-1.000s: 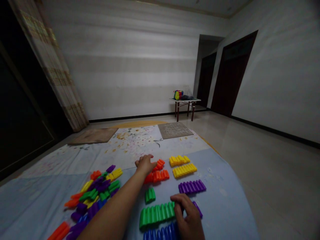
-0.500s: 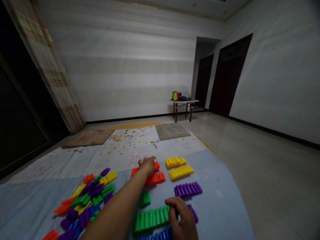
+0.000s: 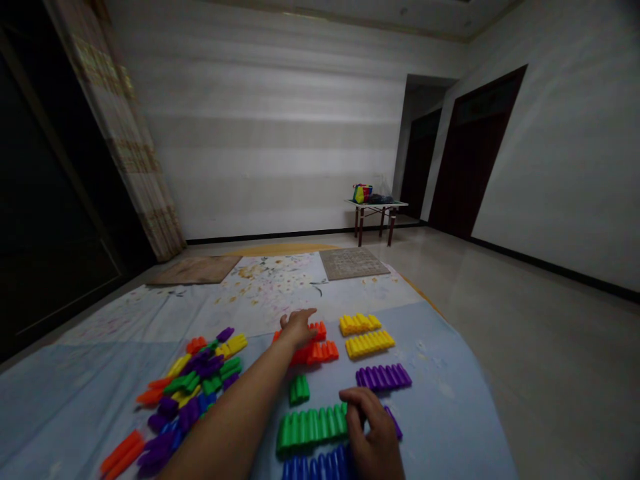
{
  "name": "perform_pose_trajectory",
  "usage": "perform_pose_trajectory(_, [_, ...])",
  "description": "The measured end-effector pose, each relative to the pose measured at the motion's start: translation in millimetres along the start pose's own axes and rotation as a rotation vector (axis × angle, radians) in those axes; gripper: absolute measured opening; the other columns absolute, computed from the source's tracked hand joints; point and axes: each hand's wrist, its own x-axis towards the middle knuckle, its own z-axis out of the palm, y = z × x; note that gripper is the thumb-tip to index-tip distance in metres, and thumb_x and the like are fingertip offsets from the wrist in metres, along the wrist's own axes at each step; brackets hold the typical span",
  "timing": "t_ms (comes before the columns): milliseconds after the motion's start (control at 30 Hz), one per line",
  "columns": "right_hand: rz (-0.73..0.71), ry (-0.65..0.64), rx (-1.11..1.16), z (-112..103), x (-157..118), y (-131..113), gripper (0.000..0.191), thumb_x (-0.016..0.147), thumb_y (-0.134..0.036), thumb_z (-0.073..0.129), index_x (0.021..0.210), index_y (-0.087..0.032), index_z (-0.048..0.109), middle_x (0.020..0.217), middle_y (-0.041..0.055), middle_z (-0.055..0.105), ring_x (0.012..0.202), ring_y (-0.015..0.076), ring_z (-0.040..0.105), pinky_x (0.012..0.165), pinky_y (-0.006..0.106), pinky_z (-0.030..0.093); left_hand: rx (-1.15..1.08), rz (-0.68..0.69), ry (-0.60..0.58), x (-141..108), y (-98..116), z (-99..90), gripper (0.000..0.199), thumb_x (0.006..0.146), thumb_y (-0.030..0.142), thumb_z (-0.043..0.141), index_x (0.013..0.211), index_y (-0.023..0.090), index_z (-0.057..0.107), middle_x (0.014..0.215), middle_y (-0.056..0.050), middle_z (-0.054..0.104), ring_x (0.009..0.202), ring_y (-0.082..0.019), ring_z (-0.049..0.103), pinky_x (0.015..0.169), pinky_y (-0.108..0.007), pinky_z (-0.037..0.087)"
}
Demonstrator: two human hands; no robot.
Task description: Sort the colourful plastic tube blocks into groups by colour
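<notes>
the left hand is over the orange pieces, its fingers partly spread; whether they pinch one is hidden. a light, level touch seems best for squaring these ridged pieces without tipping them, the forearm staying clear of the small green cluster nearer the person. the right hand curls loosely by the green row, thumb and forefinger apart, nothing seen between; the purple row lies just beyond those fingers.
</notes>
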Motion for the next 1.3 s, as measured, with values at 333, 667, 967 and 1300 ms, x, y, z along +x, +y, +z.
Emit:
perform_pose_trajectory(333, [0.174, -0.013, 0.046, -15.9, 1.2, -2.3, 0.023, 0.079, -0.036, 0.054, 0.084, -0.019, 0.069, 0.085, 0.0061, 0.069, 0.076, 0.0184, 0.064, 0.068, 0.027, 0.052, -0.234, -0.071, 0.348, -86.8, -93.0, -92.3, 0.046, 0.078, 0.045, 0.043, 0.113, 0.019, 0.057, 0.121, -0.006, 0.06, 0.113, -0.019, 0.053, 0.099, -0.033, 0.038])
perform_pose_trajectory(667, [0.612, 0.103, 0.131, -47.0, 18.5, 5.2, 0.049, 0.072, -0.05, 0.058, 0.106, -0.015, 0.063, 0.083, 0.0067, 0.068, 0.063, 0.0166, 0.058, 0.052, 0.026, 0.046, -0.299, -0.321, 0.443, -184.9, -195.3, -114.8, 0.044, 0.067, 0.051, 0.046, 0.09, 0.017, 0.063, 0.087, -0.007, 0.07, 0.084, -0.022, 0.064, 0.08, -0.034, 0.05])
perform_pose_trajectory(967, [0.605, 0.18, -0.127, -75.0, 15.0, 51.0, 0.049, 0.07, -0.048, 0.056, 0.109, -0.018, 0.063, 0.087, 0.0067, 0.068, 0.074, 0.0228, 0.061, 0.066, 0.034, 0.048, -0.295, -0.19, 0.227, -204.0, -199.9, -92.3, 0.035, 0.067, 0.04, 0.052, 0.091, 0.02, 0.068, 0.095, -0.005, 0.069, 0.09, -0.021, 0.062, 0.084, -0.032, 0.047])
perform_pose_trajectory(1300, [0.568, 0.094, -0.108, -60.6, 13.7, 50.0, 0.044, 0.067, -0.045, 0.055, 0.099, -0.017, 0.066, 0.095, 0.0078, 0.068, 0.081, 0.0234, 0.063, 0.067, 0.031, 0.049, -0.296, -0.178, 0.083, -210.7, -215.5, -84.1, 0.034, 0.059, 0.029, 0.058, 0.091, 0.023, 0.069, 0.096, -0.005, 0.068, 0.092, -0.023, 0.06, 0.087, -0.034, 0.045])
